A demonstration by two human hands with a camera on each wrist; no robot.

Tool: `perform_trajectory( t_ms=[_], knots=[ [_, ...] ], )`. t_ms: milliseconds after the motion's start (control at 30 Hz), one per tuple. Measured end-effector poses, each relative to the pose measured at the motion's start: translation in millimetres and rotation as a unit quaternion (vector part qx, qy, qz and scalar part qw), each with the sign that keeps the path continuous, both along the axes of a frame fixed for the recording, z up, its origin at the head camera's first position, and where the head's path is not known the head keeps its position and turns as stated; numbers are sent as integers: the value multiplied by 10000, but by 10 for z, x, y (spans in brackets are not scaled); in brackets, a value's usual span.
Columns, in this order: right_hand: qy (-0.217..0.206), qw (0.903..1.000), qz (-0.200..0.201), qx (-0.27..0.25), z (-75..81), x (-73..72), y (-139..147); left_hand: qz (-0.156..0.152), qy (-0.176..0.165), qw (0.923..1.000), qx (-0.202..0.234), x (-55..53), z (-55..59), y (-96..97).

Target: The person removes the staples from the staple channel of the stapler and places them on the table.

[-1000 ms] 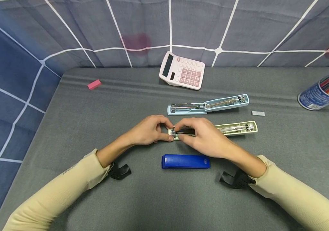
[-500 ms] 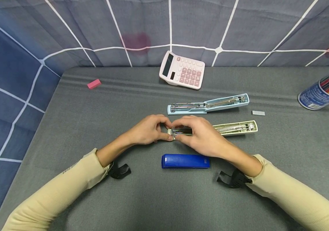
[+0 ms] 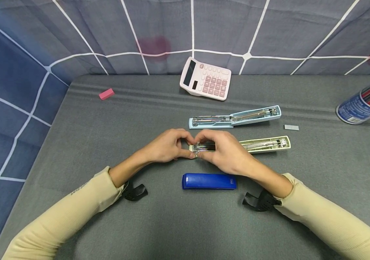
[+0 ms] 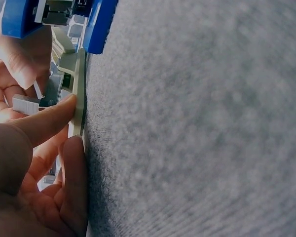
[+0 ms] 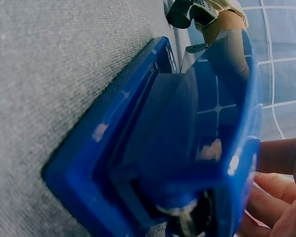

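Note:
A pale green stapler [image 3: 264, 144] lies folded open on the grey table, its magazine end between both hands. My left hand [image 3: 168, 146] pinches the front of its base, thumb and forefinger on opposite sides. Close beside it, my right hand [image 3: 227, 151] curls thumb and forefinger over the magazine front. In the left wrist view a small silver staple strip [image 4: 25, 104] juts up from the magazine, among the right fingers. The right thumb [image 4: 22, 74] is just beside it. The right hand's grip on the strip is partly hidden. The blue stapler [image 3: 209, 181] lies closest to me.
Behind the green stapler lies a light blue stapler [image 3: 214, 122], also folded open. Another staple strip [image 3: 291, 127] sits to its right. Farther off are a pink calculator [image 3: 208, 78], a pink eraser-like block [image 3: 106, 94] and a blue can of pencils [image 3: 351, 108].
The right hand has shifted slightly left along the magazine, its fingertips now closer to the left hand's. The left hand keeps its place on the green stapler.

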State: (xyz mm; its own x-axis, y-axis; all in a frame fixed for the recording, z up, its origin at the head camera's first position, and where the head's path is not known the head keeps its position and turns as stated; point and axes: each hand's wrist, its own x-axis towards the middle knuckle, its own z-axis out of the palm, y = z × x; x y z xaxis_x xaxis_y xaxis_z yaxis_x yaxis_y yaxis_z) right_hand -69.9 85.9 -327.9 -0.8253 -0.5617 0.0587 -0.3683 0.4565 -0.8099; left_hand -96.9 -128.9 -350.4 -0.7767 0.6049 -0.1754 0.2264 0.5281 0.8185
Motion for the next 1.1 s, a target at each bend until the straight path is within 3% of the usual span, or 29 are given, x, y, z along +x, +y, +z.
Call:
perform_trajectory(
  t_ms=[300,667,833,1100],
  knots=[
    [-57,9999,-104,-62,1,-23,-1,49,-37,10000,53,3,0,9],
    [-475,9933,-233,-1027,61,0,44,-4,-29,9999,121,1,-3,4],
    [-595,9903,-292,-1222,64,35,114,-66,-6,9999,139,1,-2,-1],
    [-307,9893,-242,-1403,74,101,311,-16,26,10000,89,-4,-11,2]
  ],
)
